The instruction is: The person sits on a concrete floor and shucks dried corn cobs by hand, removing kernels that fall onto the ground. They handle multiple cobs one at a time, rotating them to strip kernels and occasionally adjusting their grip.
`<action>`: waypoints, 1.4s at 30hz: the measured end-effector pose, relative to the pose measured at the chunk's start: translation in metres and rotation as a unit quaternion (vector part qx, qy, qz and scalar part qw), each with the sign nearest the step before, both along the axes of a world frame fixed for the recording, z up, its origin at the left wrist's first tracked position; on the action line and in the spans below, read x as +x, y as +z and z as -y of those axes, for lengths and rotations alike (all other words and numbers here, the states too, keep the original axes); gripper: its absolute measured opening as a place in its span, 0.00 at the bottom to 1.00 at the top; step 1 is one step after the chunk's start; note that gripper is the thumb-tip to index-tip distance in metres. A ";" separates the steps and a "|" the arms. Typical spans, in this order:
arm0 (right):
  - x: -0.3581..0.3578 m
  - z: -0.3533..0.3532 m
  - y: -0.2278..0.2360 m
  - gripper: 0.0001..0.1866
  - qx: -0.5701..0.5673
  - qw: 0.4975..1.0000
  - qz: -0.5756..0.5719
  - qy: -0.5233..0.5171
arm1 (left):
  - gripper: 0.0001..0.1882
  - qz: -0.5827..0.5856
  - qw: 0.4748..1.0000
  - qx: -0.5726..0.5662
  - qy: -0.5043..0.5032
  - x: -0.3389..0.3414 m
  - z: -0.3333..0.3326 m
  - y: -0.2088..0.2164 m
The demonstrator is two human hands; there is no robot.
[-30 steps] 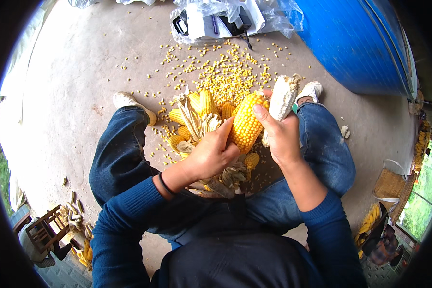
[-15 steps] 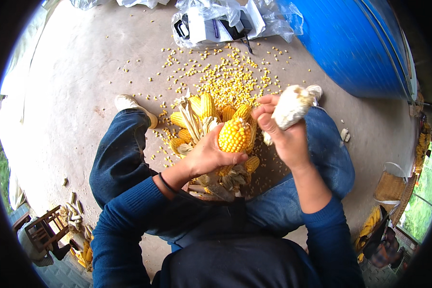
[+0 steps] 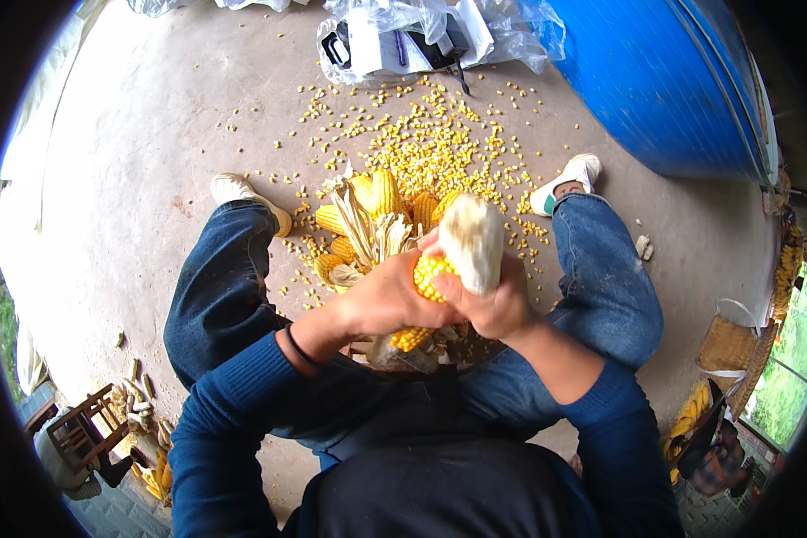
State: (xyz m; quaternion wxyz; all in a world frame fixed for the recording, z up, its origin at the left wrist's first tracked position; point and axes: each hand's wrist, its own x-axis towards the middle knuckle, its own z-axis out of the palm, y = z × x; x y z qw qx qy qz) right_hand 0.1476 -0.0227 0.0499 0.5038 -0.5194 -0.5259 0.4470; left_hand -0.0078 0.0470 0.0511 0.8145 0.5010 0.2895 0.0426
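My left hand (image 3: 387,296) is wrapped round a yellow ear of corn (image 3: 432,273), whose kernel-covered end shows between my two hands. Against that ear presses my right hand (image 3: 500,303), its thumb lying on the kernels. It also grips a pale, bare corn cob (image 3: 473,242), which stands up past the fingers and is slightly blurred. Just beyond and beneath my hands lies a pile of unshelled corn ears (image 3: 387,194), some with dry husks (image 3: 359,224) on them. My hands hide part of the pile.
Loose kernels (image 3: 435,148) are scattered on the concrete floor beyond the pile. Plastic bags with boxes (image 3: 386,49) lie at the far side, next to a large blue container (image 3: 663,90). A wooden stool (image 3: 85,430) and bare cobs (image 3: 134,399) are at lower left; a woven basket (image 3: 726,345) stands right.
My right hand has moved left and down with the bare cob, from apart to touching the ear in my left hand. The left hand has turned inward over the ear.
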 end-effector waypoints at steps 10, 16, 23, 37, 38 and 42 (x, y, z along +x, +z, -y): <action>-0.005 -0.007 -0.052 0.08 -0.310 0.885 -0.289 -0.193 | 0.38 -0.269 0.894 0.329 -0.144 0.014 0.019 -0.017; 0.005 -0.009 -0.002 0.16 -0.160 0.969 -0.177 0.068 | 0.35 -0.047 0.997 0.059 -0.014 -0.004 0.007 -0.045; -0.020 -0.009 -0.068 0.11 -0.283 0.918 -0.132 -0.243 | 0.34 -0.279 0.866 0.366 -0.193 0.014 0.032 -0.030; -0.024 -0.007 -0.052 0.07 -0.182 0.957 -0.003 -0.225 | 0.41 -0.210 0.950 0.229 -0.021 0.008 0.040 -0.042; -0.019 -0.009 -0.065 0.07 -0.207 0.950 -0.048 -0.229 | 0.38 -0.285 0.917 0.263 -0.092 0.014 0.036 -0.029; -0.004 -0.015 -0.059 0.09 -0.256 0.937 -0.159 -0.175 | 0.38 -0.221 0.930 0.286 -0.069 0.010 0.026 -0.027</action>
